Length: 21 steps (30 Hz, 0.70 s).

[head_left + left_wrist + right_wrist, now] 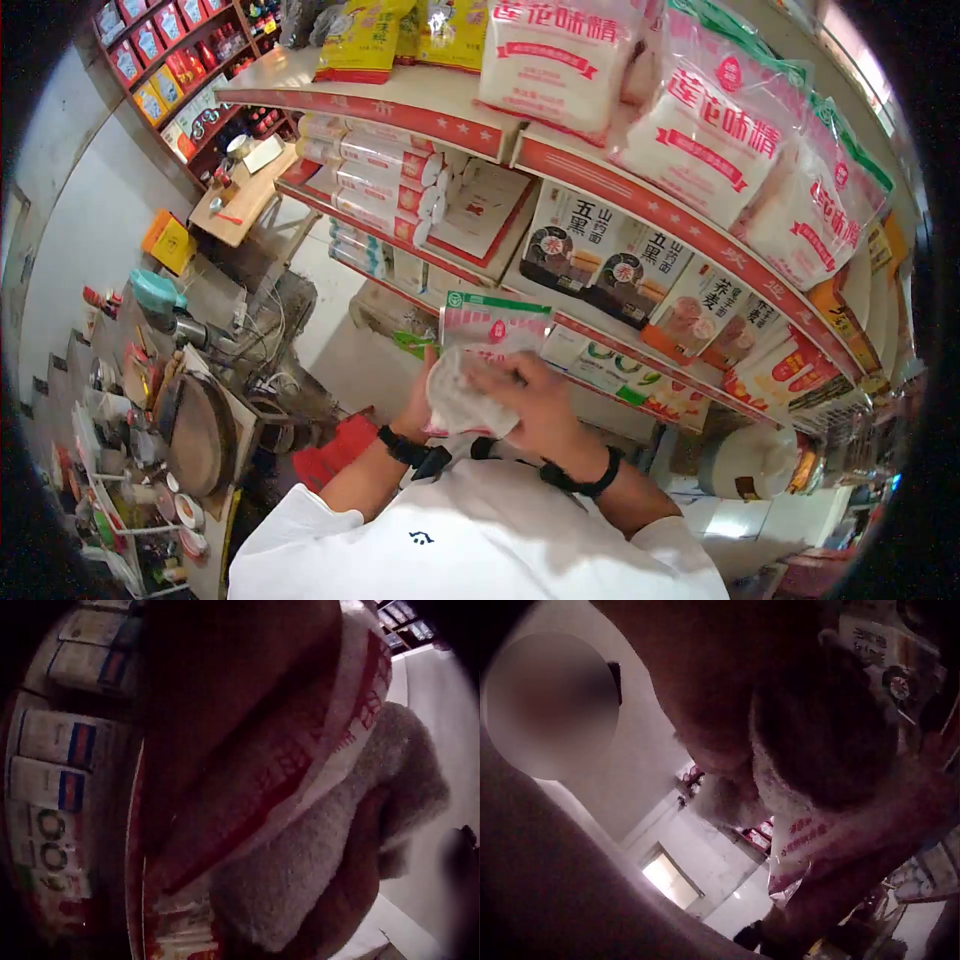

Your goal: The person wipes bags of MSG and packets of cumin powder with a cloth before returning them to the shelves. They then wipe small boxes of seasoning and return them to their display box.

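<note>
Head view, seasoning bag: the white-and-pink bag with a green top band [497, 320] is upright in front of the shelving, near the red front edges of the lower shelves.
Head view, left hand: the left hand [419, 392] grips the bag at its left edge, its far fingers hidden.
Head view, right hand: the right hand [545, 402] holds a pale cloth [460, 390] against the bag's front, fingers bent over it.
Head view, top shelf: large white seasoning bags [700, 125] stand along the front edge, with yellow packets [455, 35] toward the left end.
Head view, lower shelves: rolled noodle packs [390, 185] lie toward the left end; black-and-white noodle boxes [570, 250] stand farther right.
Head view, person: a white shirt [470, 535] and a black band on each wrist.
Left wrist view, bag and cloth: the bag slants across the middle, the cloth touching it; curved fingers lie along the cloth.
Left wrist view, shelf: small white boxes with blue-and-red ends [52, 742] sit at the left.
Right wrist view, cloth: it meets the bag beside the dark hand; finger details are too dim to tell.
Right wrist view, background: a bright opening [667, 877] shows in a pale wall.
</note>
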Available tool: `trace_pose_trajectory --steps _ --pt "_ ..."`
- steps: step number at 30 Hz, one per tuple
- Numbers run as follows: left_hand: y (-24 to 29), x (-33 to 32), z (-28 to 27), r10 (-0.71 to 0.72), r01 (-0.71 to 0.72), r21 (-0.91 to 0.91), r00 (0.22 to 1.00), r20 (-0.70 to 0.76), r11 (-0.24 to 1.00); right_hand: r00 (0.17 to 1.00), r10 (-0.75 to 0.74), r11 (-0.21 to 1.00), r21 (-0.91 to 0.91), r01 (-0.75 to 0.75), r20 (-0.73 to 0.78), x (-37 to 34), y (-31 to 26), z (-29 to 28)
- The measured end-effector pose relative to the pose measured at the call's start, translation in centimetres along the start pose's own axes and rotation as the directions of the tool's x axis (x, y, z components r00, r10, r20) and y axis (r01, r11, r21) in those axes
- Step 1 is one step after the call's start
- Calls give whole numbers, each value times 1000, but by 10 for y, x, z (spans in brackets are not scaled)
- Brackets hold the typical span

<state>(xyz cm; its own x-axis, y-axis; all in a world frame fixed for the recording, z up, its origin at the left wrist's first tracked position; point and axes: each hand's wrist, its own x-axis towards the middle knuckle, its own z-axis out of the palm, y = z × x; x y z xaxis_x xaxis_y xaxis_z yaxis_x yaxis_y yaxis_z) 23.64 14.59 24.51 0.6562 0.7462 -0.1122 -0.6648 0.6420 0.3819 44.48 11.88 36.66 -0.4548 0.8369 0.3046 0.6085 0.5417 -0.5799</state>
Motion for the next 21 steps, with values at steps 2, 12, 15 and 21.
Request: trace_pose_trajectory --steps 2,12,15,21 --pt "11 -25 -19 -68 68 -18 998 3 998 954 104 992 104 -77 -281 19 28 19" --pt "53 -69 -89 95 -87 165 995 -42 983 964 247 899 393 -192 -95 67 -55 55" --pt "68 -60 -84 138 -138 153 990 12 979 989 145 962 238 -132 -37 77 -57 82" --pt "102 -86 -80 -268 278 140 960 -85 950 881 395 918 145 -369 -261 63 -11 75"
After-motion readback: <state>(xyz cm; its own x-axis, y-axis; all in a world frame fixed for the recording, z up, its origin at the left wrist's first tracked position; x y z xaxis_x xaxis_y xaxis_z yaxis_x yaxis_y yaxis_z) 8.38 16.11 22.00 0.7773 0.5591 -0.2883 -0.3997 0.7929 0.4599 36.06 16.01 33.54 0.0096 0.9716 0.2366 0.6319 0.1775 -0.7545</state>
